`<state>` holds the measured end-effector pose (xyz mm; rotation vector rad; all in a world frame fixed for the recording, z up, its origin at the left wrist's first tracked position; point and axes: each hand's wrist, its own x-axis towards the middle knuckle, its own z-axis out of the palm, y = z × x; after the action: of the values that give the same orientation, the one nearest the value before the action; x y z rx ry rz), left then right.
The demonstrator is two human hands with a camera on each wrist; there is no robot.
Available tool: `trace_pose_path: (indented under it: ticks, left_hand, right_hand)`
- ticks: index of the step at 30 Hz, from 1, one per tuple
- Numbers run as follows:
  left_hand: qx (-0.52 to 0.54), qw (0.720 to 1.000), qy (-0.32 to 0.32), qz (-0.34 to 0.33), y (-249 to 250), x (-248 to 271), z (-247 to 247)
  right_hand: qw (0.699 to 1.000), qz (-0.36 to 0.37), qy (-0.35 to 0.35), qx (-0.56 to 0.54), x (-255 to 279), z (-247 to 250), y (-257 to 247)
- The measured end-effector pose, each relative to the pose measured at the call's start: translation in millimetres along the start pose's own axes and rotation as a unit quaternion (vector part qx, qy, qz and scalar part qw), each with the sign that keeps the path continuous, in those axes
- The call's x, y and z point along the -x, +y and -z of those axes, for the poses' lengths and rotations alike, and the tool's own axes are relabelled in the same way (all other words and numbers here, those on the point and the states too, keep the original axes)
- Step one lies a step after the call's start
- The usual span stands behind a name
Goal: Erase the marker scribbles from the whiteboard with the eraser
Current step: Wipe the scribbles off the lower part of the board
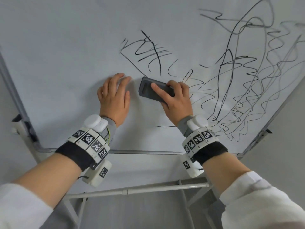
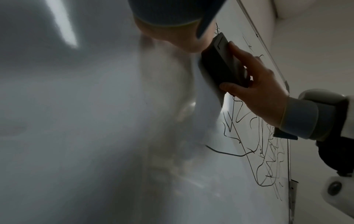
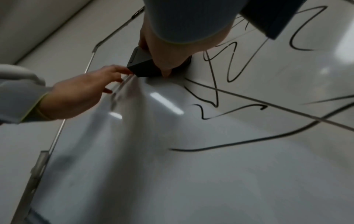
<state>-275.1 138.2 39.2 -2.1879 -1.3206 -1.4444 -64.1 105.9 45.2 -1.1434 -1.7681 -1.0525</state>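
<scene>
A whiteboard [image 1: 66, 47] fills the head view, covered with black marker scribbles [image 1: 247, 80] across its middle and right. My right hand [image 1: 175, 100] grips a dark grey eraser [image 1: 151, 88] and presses it flat against the board, just left of the dense scribbles. The left wrist view shows the eraser [image 2: 222, 63] in the right hand [image 2: 258, 94], with scribbles [image 2: 264, 151] below. My left hand [image 1: 115, 95] rests on the bare board with straight fingers, close to the eraser's left end. In the right wrist view the left hand [image 3: 82, 95] almost touches the eraser [image 3: 141, 65].
The board's metal frame [image 1: 145, 152] runs along its lower edge, with the grey stand bars [image 1: 132, 190] below. The frame's left side [image 1: 13, 90] and right side [image 1: 270, 121] slant outward. A plain wall lies behind the board.
</scene>
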Motion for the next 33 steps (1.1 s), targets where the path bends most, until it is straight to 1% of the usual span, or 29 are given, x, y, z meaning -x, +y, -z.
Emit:
trace_pose_path:
  ticks: [2, 4, 5, 8, 9, 11, 14, 18, 20, 22, 25, 27, 30, 33]
  left_hand:
    - [-0.002, 1.0, 0.008, -0.003, 0, 0, 0]
    - [-0.004, 1.0, 0.011, 0.0, -1, -2, 0]
    - [-0.007, 1.0, 0.012, 0.001, -1, -4, 0]
    - [-0.014, 1.0, 0.017, 0.008, 1, -10, 0]
    - [-0.015, 1.0, 0.023, 0.012, 2, -11, 0]
    - [-0.017, 0.999, 0.031, 0.015, 4, -14, 2]
    - [-0.023, 0.999, 0.037, 0.021, 6, -17, 3]
    - [-0.029, 0.999, 0.029, 0.025, 8, -19, 4]
    - [-0.033, 0.999, 0.031, 0.027, 8, -20, 5]
    - [-0.037, 0.998, 0.035, 0.029, 7, -23, 7]
    - [-0.043, 0.998, 0.037, 0.028, 8, -27, 11]
    - [-0.045, 0.998, 0.037, 0.03, 9, -29, 12]
    - [-0.049, 0.998, 0.039, 0.033, 12, -31, 14]
    - [-0.049, 0.998, 0.04, 0.03, 14, -32, 15]
  right_hand:
    - [0.999, 0.037, -0.012, -0.005, 4, 0, 0]
    - [0.999, 0.048, -0.018, -0.003, 0, 2, 2]
    - [0.999, 0.038, -0.011, -0.001, -7, 3, 5]
    - [0.999, -0.028, 0.022, 0.0, -31, 6, 14]
    - [0.999, -0.036, 0.028, 0.001, -38, 7, 16]
    - [0.999, -0.035, 0.033, 0.006, -42, 6, 15]
    - [0.999, -0.035, 0.033, -0.008, -35, 3, 7]
    - [1.0, 0.007, -0.001, -0.021, -17, -2, -4]
    - [0.999, 0.022, -0.009, -0.032, -17, -1, -3]
    - [0.999, 0.016, -0.006, -0.032, -26, 2, 1]
    - [0.999, -0.035, 0.02, -0.026, -47, 8, 7]
    - [0.998, -0.051, 0.034, -0.023, -57, 8, 7]
    - [0.998, -0.048, 0.034, -0.029, -53, 4, 0]
    - [0.999, -0.019, 0.003, -0.044, -38, 0, -9]
